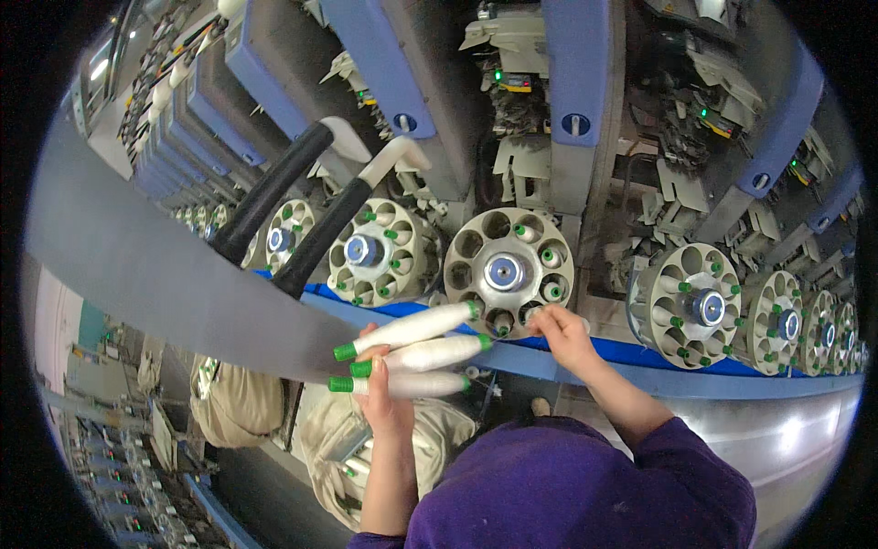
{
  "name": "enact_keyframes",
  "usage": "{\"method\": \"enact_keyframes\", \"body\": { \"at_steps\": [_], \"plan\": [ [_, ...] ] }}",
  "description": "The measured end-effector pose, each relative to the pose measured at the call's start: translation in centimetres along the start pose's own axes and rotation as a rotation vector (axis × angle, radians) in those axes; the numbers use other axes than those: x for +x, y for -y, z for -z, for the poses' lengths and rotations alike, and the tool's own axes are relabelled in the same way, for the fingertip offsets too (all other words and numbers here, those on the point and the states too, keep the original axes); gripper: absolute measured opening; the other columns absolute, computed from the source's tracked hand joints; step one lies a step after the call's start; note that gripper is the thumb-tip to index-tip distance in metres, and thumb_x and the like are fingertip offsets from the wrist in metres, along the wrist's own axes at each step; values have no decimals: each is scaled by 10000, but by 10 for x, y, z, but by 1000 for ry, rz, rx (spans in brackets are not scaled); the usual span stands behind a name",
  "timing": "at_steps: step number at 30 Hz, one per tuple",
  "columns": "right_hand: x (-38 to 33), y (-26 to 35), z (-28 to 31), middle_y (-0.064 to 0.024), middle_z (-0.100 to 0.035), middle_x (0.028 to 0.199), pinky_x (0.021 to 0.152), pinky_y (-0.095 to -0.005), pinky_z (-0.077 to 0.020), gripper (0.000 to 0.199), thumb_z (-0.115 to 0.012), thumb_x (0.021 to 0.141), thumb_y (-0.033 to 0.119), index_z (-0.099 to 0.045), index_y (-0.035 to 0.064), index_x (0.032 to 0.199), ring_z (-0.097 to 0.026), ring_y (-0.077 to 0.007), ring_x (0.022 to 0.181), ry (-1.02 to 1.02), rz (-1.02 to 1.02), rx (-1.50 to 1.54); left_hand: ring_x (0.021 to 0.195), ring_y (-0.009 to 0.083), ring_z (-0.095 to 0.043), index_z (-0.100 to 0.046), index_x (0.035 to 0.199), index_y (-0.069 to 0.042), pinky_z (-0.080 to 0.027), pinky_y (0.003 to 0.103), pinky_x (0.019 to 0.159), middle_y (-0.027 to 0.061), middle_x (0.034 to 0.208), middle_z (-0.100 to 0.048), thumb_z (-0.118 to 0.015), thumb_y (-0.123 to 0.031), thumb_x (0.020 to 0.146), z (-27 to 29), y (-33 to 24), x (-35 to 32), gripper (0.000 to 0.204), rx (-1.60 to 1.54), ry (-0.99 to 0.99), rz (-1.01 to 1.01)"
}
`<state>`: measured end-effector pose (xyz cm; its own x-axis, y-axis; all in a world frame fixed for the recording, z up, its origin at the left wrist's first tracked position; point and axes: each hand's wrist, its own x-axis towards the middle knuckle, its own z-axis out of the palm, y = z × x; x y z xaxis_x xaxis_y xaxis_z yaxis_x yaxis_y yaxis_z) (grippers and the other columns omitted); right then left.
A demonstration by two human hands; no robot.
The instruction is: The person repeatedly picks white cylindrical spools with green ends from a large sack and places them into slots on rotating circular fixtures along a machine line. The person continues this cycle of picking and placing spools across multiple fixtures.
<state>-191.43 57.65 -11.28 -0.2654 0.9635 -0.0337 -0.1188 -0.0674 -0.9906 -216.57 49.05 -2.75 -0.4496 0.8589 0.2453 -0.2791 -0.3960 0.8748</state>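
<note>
My left hand (388, 409) is closed around three bobbins of white yarn (416, 328) with green ends. They lie crosswise, stacked one below another, in front of the machine. My right hand (564, 340) is at the lower right rim of a round bobbin magazine (479, 272) with a blue hub. Its fingers are pinched together at a pocket there; what they hold, if anything, is too small to make out. Several pockets along the magazine's right side and bottom hold green-tipped bobbins (551, 257). The pockets at its upper left look dark, with no bobbin showing.
More round magazines with bobbins stand left (377, 256) and right (690, 306) along a blue rail (732, 382). A wide grey curved bar (197, 293) and two black handles (322, 236) reach across the left. Below are cloth-lined containers (320, 448), one with bobbins inside.
</note>
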Motion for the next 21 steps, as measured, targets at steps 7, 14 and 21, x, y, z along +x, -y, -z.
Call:
{"method": "enact_keyframes", "body": {
  "at_steps": [7,14,21],
  "plan": [
    [11,16,-32,-108,-518,1318,921,-316,-429,203,-479,959,149,-624,8,974,-538,-172,1081,140,302,10,1159,253,-472,-629,961,-3,-359,381,982,157,1332,-444,-623,-103,850,-12,37,87,149,732,298,-284],
    [26,36,-43,-123,-650,1012,795,-270,-463,233,-408,1000,198,-504,6,910,-590,-147,889,103,191,212,1132,271,-511,-603,1051,-49,-428,357,931,124,1307,-437,-619,-45,816,-26,99,136,235,648,451,-298],
    [24,39,-19,-49,-594,725,650,-258,-466,234,-420,1000,212,-505,39,868,-559,-118,613,-214,431,109,1031,236,-563,-617,1063,-62,-449,330,865,119,1334,-411,-620,-9,759,-21,110,126,308,748,427,-196]
  ]
}}
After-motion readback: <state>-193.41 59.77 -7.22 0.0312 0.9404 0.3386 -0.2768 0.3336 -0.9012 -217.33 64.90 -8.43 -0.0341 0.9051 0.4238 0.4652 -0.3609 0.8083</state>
